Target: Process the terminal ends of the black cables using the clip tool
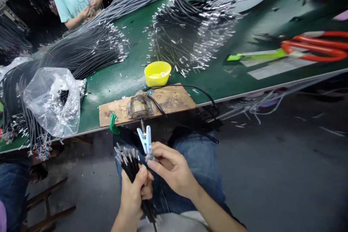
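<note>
Black cable bundle [131, 169] nearest the lens, upright and slightly tilted over the lap, silvery ends uppermost. I have the left hand [132, 193] wrapped round it below those ends, thumb across the front. Right hand [178, 175] pinches a small grey piece [149, 157] between thumb and fingers, right at the blue peg [148, 140]; too small for me to say what the piece is.

Handling, by my judgement: the bundle looks light, springy rather than limp, its smooth jackets apt to slip past one another. Best hold is round the jackets, snug but not crushing — the silvery ends look the delicate part. The grey piece seems slight, so a fingertip pinch suits it.

Peg sits at the end of a metal shaft [143, 126] below a grimy cylindrical fitting [139, 107] on a wooden board [176, 97], at the near edge of the green desk [114, 79]. Yellow bowl [150, 78] just behind the board; heap of dark cables [179, 38] beyond. Orange-handled scissors [320, 49] lie well off to the right.

Writing: no brand or label I can read — only a bear drawing on the pale blue shirt [63, 1] of a person across the desk.
</note>
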Available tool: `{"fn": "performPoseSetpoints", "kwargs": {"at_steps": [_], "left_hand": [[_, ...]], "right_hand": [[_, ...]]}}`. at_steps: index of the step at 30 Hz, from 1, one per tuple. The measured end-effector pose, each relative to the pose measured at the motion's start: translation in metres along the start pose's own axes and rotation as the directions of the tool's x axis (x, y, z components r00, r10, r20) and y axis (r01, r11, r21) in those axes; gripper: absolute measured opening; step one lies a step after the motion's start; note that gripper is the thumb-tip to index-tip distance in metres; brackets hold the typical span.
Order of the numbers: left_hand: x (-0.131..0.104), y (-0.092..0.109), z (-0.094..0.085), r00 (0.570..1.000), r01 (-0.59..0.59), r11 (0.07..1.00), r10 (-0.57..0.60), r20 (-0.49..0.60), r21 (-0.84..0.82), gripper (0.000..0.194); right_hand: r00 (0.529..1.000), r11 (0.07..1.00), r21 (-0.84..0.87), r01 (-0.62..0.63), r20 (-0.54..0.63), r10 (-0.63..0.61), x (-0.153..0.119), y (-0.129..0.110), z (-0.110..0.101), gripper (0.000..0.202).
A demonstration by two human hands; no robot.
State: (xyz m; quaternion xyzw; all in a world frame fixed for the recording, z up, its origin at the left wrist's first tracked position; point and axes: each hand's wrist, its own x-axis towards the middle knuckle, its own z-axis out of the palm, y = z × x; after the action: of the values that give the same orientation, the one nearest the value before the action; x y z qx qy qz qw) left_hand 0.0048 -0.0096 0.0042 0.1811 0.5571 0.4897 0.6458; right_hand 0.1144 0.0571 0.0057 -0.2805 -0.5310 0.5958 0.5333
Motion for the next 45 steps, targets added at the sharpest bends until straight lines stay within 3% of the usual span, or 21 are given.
{"fn": "performPoseSetpoints", "kwargs": {"at_steps": [4, 7, 8, 9, 11, 12, 13, 16, 18, 22, 27, 31, 35, 38, 42, 45], "left_hand": [[-0.001, -0.003, 0.004, 0.996, -0.072, 0.996, 0.075, -0.049, 0.060, 0.041], [-0.001, -0.001, 0.005, 0.987, -0.127, 0.985, 0.138, -0.082, 0.120, 0.037], [0.000, 0.000, 0.005, 0.985, -0.139, 0.981, 0.152, -0.085, 0.138, 0.036], [0.000, 0.002, 0.004, 0.982, -0.151, 0.976, 0.166, -0.089, 0.153, 0.036], [0.001, 0.007, 0.002, 0.972, -0.193, 0.964, 0.213, -0.099, 0.185, 0.035], [0.002, 0.009, 0.001, 0.963, -0.223, 0.953, 0.247, -0.104, 0.203, 0.033], [0.003, 0.011, 0.000, 0.953, -0.254, 0.941, 0.283, -0.108, 0.224, 0.031], [0.003, 0.017, 0.000, 0.924, -0.315, 0.907, 0.360, -0.127, 0.279, 0.021], [0.001, 0.020, 0.001, 0.913, -0.328, 0.895, 0.382, -0.142, 0.302, 0.016], [-0.005, 0.026, 0.004, 0.885, -0.386, 0.857, 0.448, -0.125, 0.341, 0.013], [-0.002, 0.035, 0.008, 0.848, -0.443, 0.813, 0.517, -0.117, 0.378, 0.012], [0.006, 0.036, 0.011, 0.855, -0.434, 0.819, 0.506, -0.115, 0.374, 0.014], [0.007, 0.034, 0.012, 0.864, -0.420, 0.830, 0.489, -0.116, 0.367, 0.016], [0.004, 0.032, 0.010, 0.872, -0.397, 0.844, 0.470, -0.139, 0.361, 0.016], [-0.001, 0.029, 0.007, 0.884, -0.362, 0.863, 0.438, -0.165, 0.351, 0.016], [-0.005, 0.027, 0.006, 0.893, -0.340, 0.874, 0.416, -0.172, 0.346, 0.016]], "right_hand": [[0.985, 0.989, -0.129, 0.075, -0.144, -0.093, -0.003, 0.002, 0.009, 0.022], [0.891, 0.861, -0.422, 0.283, -0.215, -0.399, -0.007, 0.005, 0.011, 0.017], [0.863, 0.814, -0.473, 0.337, -0.191, -0.468, -0.007, 0.005, 0.010, 0.019], [0.863, 0.810, -0.459, 0.366, -0.159, -0.480, -0.006, 0.004, 0.008, 0.019], [0.950, 0.931, -0.236, 0.279, -0.073, -0.303, -0.003, 0.003, 0.001, 0.013], [0.988, 0.986, -0.070, 0.152, 0.003, -0.152, -0.001, 0.003, -0.003, 0.014], [0.995, 0.997, 0.081, -0.006, 0.099, -0.002, 0.002, 0.003, -0.007, 0.019], [0.907, 0.888, 0.268, -0.374, 0.307, 0.290, 0.014, 0.004, -0.016, 0.032], [0.882, 0.844, 0.283, -0.456, 0.269, 0.386, 0.025, 0.003, -0.019, 0.035], [0.909, 0.839, 0.351, -0.415, 0.136, 0.393, 0.048, -0.001, -0.014, 0.043], [0.910, 0.770, 0.486, -0.414, 0.194, 0.367, 0.060, -0.004, -0.002, 0.039], [0.907, 0.676, 0.609, -0.415, 0.214, 0.363, 0.057, -0.001, 0.002, 0.037], [0.879, 0.591, 0.655, -0.470, 0.293, 0.375, 0.053, 0.005, 0.002, 0.041], [0.861, 0.552, 0.673, -0.492, 0.283, 0.423, 0.050, 0.013, -0.003, 0.042], [0.857, 0.565, 0.669, -0.483, 0.230, 0.460, 0.039, 0.028, -0.011, 0.040], [0.873, 0.637, 0.628, -0.447, 0.150, 0.464, 0.026, 0.033, -0.017, 0.037]]}}
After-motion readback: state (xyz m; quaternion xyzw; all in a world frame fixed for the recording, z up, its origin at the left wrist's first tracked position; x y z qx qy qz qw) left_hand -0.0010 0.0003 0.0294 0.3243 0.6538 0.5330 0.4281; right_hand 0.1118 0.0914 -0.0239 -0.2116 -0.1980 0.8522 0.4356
